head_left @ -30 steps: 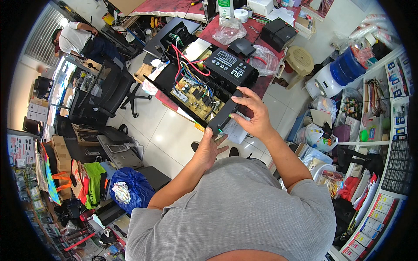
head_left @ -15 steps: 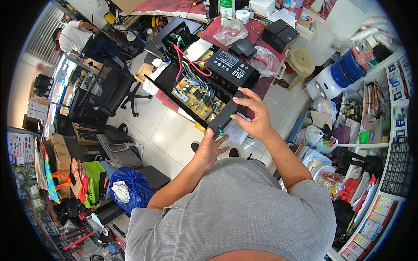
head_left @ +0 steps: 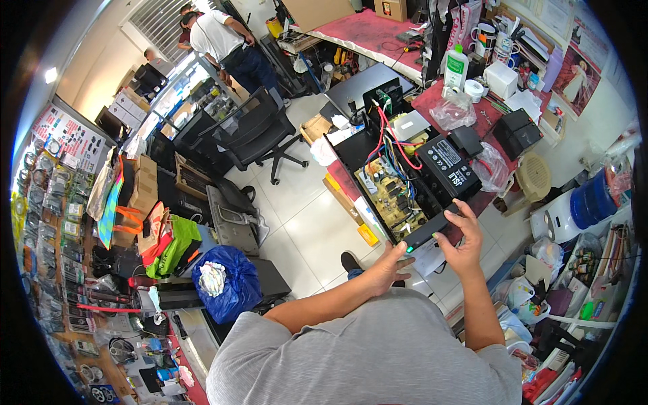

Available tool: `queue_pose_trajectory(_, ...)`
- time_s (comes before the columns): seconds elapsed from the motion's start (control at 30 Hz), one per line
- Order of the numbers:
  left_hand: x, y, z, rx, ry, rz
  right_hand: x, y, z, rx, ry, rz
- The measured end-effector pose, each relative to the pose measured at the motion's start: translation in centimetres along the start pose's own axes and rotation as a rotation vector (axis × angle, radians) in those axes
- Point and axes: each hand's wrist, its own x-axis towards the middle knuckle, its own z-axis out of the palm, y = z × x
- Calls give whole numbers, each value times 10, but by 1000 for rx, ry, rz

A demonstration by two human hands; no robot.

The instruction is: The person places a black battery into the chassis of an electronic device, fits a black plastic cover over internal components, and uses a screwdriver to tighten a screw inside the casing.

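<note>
An opened black electronic case (head_left: 352,177) on the red-topped table shows a yellowish circuit board (head_left: 382,189), red, blue and black wires, and a black battery (head_left: 445,169). My left hand (head_left: 393,267) grips the left end of its narrow black front panel (head_left: 426,232), beside a small green light, with other fingers spread below. My right hand (head_left: 462,248) grips the panel's right end with fingers and thumb.
Beyond the case are plastic bags (head_left: 455,111), bottles and a black box (head_left: 516,135). A black office chair (head_left: 256,131) and co-workers (head_left: 226,50) are at upper left. A beige stool (head_left: 530,177) and water dispenser (head_left: 550,223) stand right. Crowded shelving lines both sides.
The view has swung leftward, so the case, table and my hands appear farther right and lower, and more co-workers show. Both hands still grip the panel.
</note>
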Motion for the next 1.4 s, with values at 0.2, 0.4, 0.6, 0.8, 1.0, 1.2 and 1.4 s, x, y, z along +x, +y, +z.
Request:
queue_pose_trajectory(0.2, 2, 1, 5, 4, 9, -11, 2, 1, -4, -14, 2, -11)
queue_pose_trajectory(0.4, 0, 3, 7, 9, -1, -6, 0, 1, -5, -15, -1, -1)
queue_pose_trajectory(0.6, 1, -1, 3, 8, 1, -2, 1, -3, -4, -8, -7, 4)
queue_pose_trajectory(0.8, 9, -8, -3, 5, 8, -16, 5, -3, -9, -39, 7, -46)
queue_pose_trajectory(1.0, -7, 9, 13, 45, 66, 28, 2, 8, 0, 5, 2, -5)
queue_pose_trajectory(1.2, -9, 12, 23, 94, 51, 21, -2, 2, -6, 18, 17, 25)
queue_pose_trajectory(1.4, -8, 10, 17, 72, 56, 9, -1, 2, -4, 7, 17, 10)
